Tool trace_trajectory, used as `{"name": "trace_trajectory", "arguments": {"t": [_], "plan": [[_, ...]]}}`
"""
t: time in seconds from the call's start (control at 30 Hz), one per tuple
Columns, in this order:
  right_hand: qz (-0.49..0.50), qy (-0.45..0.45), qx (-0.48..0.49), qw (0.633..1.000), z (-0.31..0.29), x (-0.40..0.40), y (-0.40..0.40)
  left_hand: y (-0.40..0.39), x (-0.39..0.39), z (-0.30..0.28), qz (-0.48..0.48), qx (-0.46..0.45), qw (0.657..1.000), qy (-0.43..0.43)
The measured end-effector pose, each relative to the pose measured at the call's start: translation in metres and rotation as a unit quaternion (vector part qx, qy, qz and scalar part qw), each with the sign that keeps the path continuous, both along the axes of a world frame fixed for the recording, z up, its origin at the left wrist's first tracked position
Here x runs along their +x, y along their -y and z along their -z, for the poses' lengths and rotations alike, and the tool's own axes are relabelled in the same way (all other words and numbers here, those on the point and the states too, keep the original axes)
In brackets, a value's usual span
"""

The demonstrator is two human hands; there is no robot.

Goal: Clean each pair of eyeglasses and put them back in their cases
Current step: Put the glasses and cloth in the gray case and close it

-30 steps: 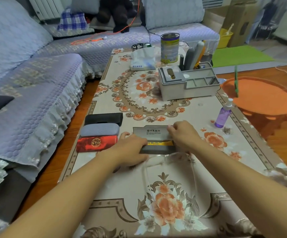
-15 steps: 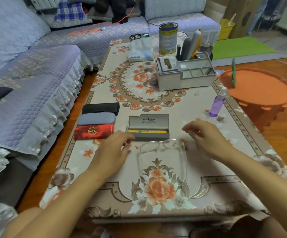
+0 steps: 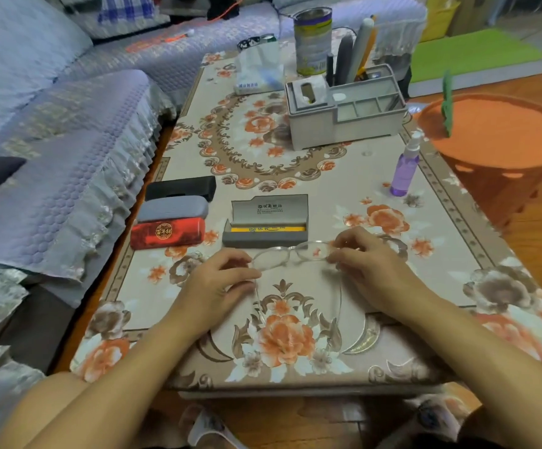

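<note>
Head view shows a long table (image 3: pixel 344 192) under a floral cloth, with a quilted lilac sofa (image 3: pixel 52 131) along its left side and an orange basin (image 3: pixel 502 134) off its right edge. At the far end stand a grey desk organiser (image 3: pixel 344 124), a tin can (image 3: pixel 312 40) and a tissue pack (image 3: pixel 258 66). A purple spray bottle (image 3: pixel 405 166) stands upright near the right edge. Three closed cases lie side by side at the left: a black case (image 3: pixel 180 188) farthest, a grey case (image 3: pixel 172 209) in the middle, a red case (image 3: pixel 167 233) nearest. Just right of them sits an open grey case (image 3: pixel 268 226), lid tipped back, a yellow cloth inside.

Just near of that open case, clear-framed eyeglasses (image 3: pixel 290 254) are held between both hands, temples unfolded and pointing toward the person. The left hand (image 3: pixel 217 286) pinches the frame's left end with curled fingers; the right hand (image 3: pixel 370 264) pinches the right end likewise. The lenses span the gap between the two grips, low over the cloth; whether they touch it cannot be told.
</note>
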State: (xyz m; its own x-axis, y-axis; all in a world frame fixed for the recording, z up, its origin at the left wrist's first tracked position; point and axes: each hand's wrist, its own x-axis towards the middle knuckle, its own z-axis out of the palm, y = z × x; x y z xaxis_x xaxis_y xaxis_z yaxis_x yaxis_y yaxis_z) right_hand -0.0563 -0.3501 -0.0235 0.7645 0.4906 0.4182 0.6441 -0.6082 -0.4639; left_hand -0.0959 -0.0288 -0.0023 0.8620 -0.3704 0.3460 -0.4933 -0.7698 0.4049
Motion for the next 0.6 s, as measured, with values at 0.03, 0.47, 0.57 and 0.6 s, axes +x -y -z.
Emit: {"name": "trace_trajectory", "arguments": {"t": [0.03,0.47,0.57,0.6], "plan": [[-0.001,0.002,0.000,1.000,0.000,0.000,0.001,-0.001,0.002,-0.002,0.008,0.004,1.000,-0.008],[0.033,0.000,0.087,0.996,-0.005,-0.001,0.005,0.018,0.005,-0.029,-0.104,-0.217,0.941,-0.240],[0.070,-0.054,0.185,0.979,-0.020,-0.009,0.002,0.032,-0.004,-0.037,-0.148,-0.390,0.860,-0.292],[0.078,-0.082,0.214,0.970,-0.025,-0.014,0.000,0.035,-0.008,-0.040,-0.155,-0.415,0.844,-0.302]]}}
